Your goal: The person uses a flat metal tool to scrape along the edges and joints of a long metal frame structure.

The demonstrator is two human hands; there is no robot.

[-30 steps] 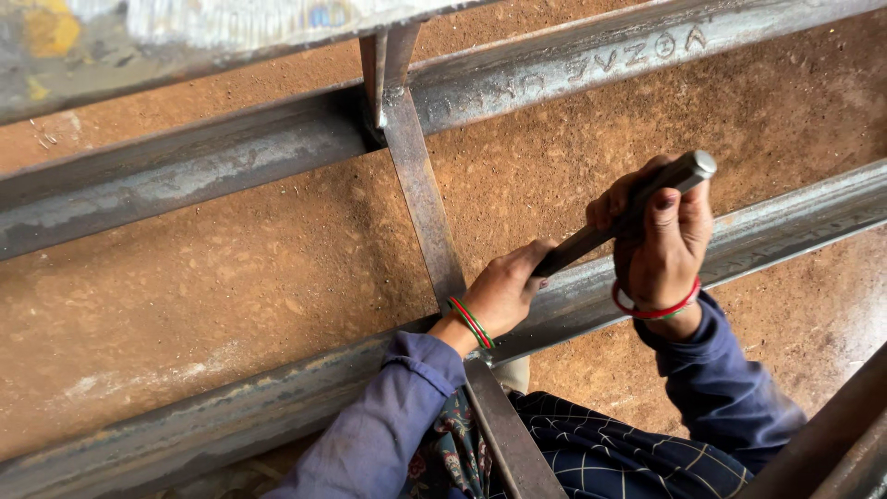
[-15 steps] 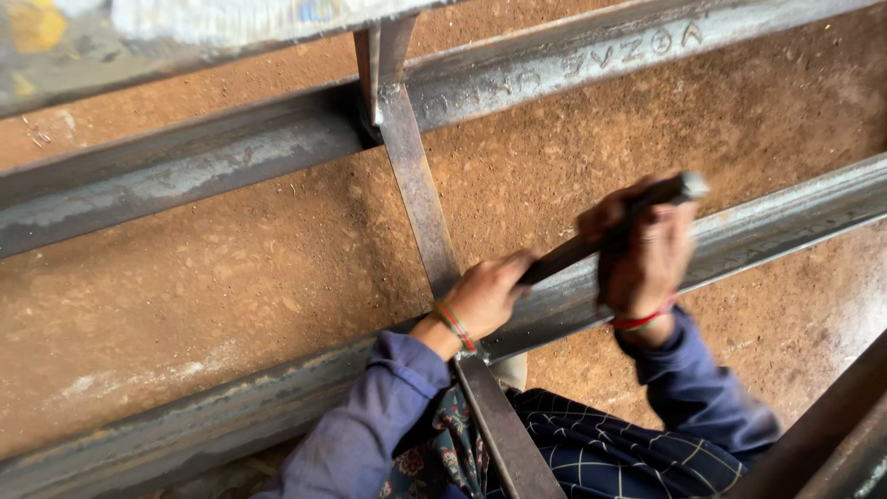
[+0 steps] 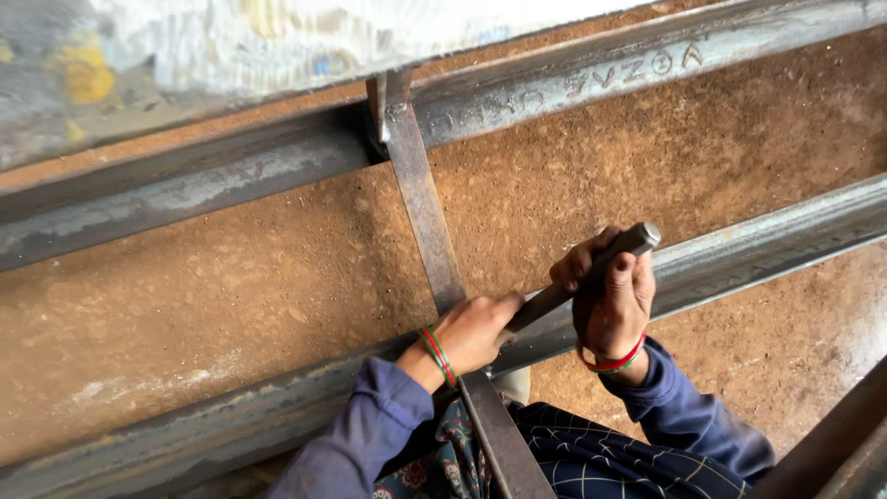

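The right hand (image 3: 614, 300) has its grip wrapped fully closed around the upper part of a dark steel bar (image 3: 577, 277), thumb laid along the shaft just under the round top end at about two o'clock from the hand. The left hand (image 3: 476, 333) is curled tight near the bar's lower end, and whether its fingers actually enclose the tip cannot be told, since the hand hides it. The bar slants from that tip, low at eight o'clock, up to its free end. The tip meets the spot where a flat steel strip (image 3: 425, 212) crosses the near steel rail (image 3: 739, 254); the strip runs on toward twelve o'clock to the far steel rail (image 3: 554, 88), with rusty brown ground (image 3: 231, 277) beneath.

The main risk, as I judge it, is a slip: the tip bears on smooth, scaled metal at a shallow angle, and if it skids off, both bare hands would drive into the edges of strip and rail. The left hand's knuckles sit right against the junction, so they could be pinched between bar and strip. Thread bracelets (image 3: 439, 356) on the wrist could catch on a burr. The strip also passes just above the person's lap, so if it springs or shifts under leverage it could strike the legs.
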